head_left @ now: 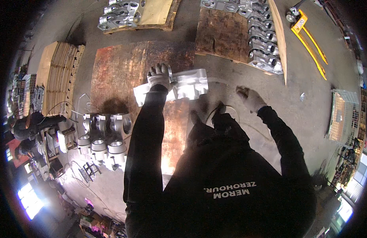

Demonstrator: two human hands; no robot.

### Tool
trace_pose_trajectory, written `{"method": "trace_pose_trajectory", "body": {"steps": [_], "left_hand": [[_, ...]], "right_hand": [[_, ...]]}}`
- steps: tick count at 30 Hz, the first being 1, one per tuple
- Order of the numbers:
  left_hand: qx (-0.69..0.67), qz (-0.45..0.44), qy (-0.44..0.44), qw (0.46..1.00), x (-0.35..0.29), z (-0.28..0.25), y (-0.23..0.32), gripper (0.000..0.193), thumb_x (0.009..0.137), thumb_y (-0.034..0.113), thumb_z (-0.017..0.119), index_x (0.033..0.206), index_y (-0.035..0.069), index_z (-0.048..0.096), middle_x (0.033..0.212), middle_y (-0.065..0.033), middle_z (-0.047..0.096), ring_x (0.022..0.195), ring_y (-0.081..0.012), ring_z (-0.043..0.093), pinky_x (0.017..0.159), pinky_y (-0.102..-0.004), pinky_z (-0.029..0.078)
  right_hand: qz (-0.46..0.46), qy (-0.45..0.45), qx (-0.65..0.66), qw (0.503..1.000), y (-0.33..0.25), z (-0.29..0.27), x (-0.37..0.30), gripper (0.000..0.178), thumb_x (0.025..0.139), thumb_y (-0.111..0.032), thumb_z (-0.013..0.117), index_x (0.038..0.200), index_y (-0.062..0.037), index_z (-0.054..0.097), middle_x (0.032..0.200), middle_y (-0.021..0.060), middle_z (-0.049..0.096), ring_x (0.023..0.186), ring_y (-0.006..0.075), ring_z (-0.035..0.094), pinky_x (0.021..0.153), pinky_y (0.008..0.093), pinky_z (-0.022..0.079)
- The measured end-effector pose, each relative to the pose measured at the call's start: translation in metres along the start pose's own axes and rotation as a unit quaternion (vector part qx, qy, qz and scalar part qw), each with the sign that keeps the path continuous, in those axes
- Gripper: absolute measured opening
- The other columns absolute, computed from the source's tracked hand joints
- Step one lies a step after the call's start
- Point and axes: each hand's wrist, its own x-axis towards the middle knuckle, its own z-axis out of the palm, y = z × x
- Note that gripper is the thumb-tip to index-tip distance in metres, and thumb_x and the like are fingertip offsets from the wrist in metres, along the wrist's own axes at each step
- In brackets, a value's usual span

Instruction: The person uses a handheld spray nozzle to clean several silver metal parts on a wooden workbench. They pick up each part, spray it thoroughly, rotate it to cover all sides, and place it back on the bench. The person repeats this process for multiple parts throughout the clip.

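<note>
Spreads the left hand (157, 77) over the casting's (193, 84) left half; cannot tell whether clamped. Finds most of that length rightward of the palm, long axis running left to right, right end angled away, past the table's (120, 59) right edge. Hangs the right hand (251, 100) farther off, beyond that edge, fingers curled, too unclear to tell if closed.

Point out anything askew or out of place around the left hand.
The silvery metal casting at the left hand looks askew: it slants across the stained tabletop, its right end apparently past the edge.
</note>
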Motion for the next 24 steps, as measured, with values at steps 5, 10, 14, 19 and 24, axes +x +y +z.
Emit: {"method": "trace_pose_trajectory", "body": {"steps": [5, 10, 14, 19, 24], "left_hand": [[-0.001, -0.005, -0.002, 1.000, 0.003, 0.001, 0.000, 0.100, 0.079, 0.057, 0.070, 0.153, 0.011, 0.022, 0.159, -0.0152, 0.022, 0.145, -0.0426, 0.020, 0.116, -0.0537, 0.022], [0.002, 0.032, 0.057, 0.998, 0.021, 0.034, -0.007, 0.096, 0.080, 0.057, 0.067, 0.153, 0.013, 0.022, 0.157, -0.0144, 0.026, 0.145, -0.0410, 0.019, 0.118, -0.0536, 0.017], [0.011, 0.000, 0.036, 0.999, 0.015, 0.021, 0.000, 0.095, 0.080, 0.056, 0.068, 0.151, 0.009, 0.026, 0.157, -0.0149, 0.028, 0.145, -0.0368, 0.024, 0.119, -0.0491, 0.016], [0.012, -0.033, -0.001, 0.999, 0.012, 0.007, 0.008, 0.092, 0.082, 0.054, 0.061, 0.152, 0.008, 0.025, 0.158, -0.0175, 0.026, 0.145, -0.0405, 0.024, 0.119, -0.0473, 0.020], [0.098, -0.080, -0.102, 0.987, 0.015, 0.000, 0.011, 0.108, 0.079, 0.072, 0.055, 0.157, 0.013, 0.010, 0.162, -0.0150, 0.015, 0.147, -0.0327, 0.022, 0.118, -0.0425, 0.025]], "right_hand": [[0.018, -0.001, 0.038, 0.999, 0.019, 0.004, 0.000, 0.039, 0.096, -0.033, 0.057, 0.126, -0.0076, 0.060, 0.109, 0.0198, 0.068, 0.099, 0.0302, 0.067, 0.086, 0.0397, 0.052], [-0.157, 0.025, -0.028, 0.987, 0.093, 0.007, 0.014, 0.041, 0.095, -0.035, 0.059, 0.123, -0.0051, 0.061, 0.106, 0.0160, 0.070, 0.094, 0.0281, 0.068, 0.078, 0.0360, 0.054], [0.173, -0.042, 0.152, 0.972, 0.062, -0.042, 0.016, 0.043, 0.098, -0.045, 0.054, 0.117, -0.0065, 0.064, 0.058, 0.0039, 0.054, 0.040, 0.0135, 0.049, 0.038, 0.0315, 0.043], [0.189, -0.086, 0.274, 0.939, 0.112, -0.046, 0.033, 0.049, 0.093, -0.056, 0.058, 0.079, -0.0093, 0.054, 0.050, 0.0004, 0.045, 0.038, 0.0116, 0.045, 0.036, 0.0307, 0.039], [0.232, -0.185, 0.312, 0.902, 0.146, -0.027, 0.059, 0.053, 0.092, -0.059, 0.057, 0.077, -0.0091, 0.051, 0.052, 0.0007, 0.046, 0.039, 0.0123, 0.045, 0.037, 0.0312, 0.041]]}}
